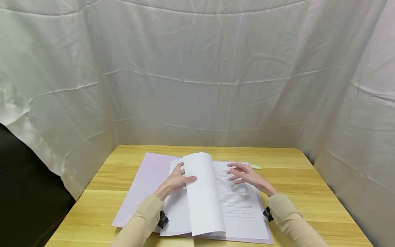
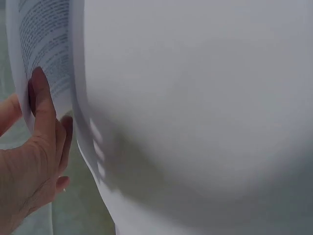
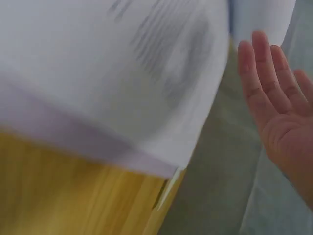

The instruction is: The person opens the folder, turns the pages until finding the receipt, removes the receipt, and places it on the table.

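Note:
In the head view my left hand (image 1: 174,180) pinches the left edge of a curled white paper sheet (image 1: 203,199), its thumb on the near face. The left wrist view shows the fingers (image 2: 45,105) against that sheet, with printed lines (image 2: 49,39) on one side. Beneath it lie a printed page (image 1: 236,206) at right and a blank white page (image 1: 176,212) at left, on an open lilac folder (image 1: 145,185). My right hand (image 1: 245,174) hovers above the printed page, fingers spread and holding nothing. In the right wrist view its fingers (image 3: 266,68) are extended.
The folder lies on a yellow wooden table (image 1: 98,202). A small pale tab or strip (image 1: 255,167) sticks out past the folder's upper right corner. Grey-white curtains (image 1: 200,96) hang behind and at both sides, with something black (image 1: 24,192) at the lower left.

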The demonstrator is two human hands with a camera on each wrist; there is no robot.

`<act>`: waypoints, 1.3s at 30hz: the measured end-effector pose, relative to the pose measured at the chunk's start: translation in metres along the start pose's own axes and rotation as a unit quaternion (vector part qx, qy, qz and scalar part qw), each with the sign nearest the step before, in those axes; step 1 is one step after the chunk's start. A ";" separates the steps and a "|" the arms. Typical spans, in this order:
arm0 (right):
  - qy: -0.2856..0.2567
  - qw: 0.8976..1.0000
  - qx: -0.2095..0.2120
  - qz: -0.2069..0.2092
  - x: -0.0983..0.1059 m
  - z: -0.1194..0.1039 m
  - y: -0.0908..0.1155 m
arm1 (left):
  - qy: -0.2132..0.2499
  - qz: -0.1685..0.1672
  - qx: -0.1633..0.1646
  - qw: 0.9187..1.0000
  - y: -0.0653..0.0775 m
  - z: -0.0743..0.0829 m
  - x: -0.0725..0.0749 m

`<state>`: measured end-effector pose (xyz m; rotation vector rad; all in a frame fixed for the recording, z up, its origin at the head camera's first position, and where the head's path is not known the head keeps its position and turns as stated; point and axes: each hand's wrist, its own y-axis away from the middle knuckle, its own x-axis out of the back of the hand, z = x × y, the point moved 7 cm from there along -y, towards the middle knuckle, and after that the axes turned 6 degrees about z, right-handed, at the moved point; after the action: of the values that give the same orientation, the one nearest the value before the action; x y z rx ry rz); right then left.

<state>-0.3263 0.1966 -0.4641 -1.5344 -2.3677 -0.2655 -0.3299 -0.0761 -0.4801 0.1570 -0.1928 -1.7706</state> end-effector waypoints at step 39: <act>0.255 0.958 -0.029 0.128 0.043 0.054 -0.021 | -0.388 0.103 -0.064 0.914 -0.002 -0.009 0.052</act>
<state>-0.3700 0.2418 -0.4998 -1.5501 -1.7599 -0.5940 -0.3409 -0.1266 -0.4897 -0.6568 -0.6365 -1.5444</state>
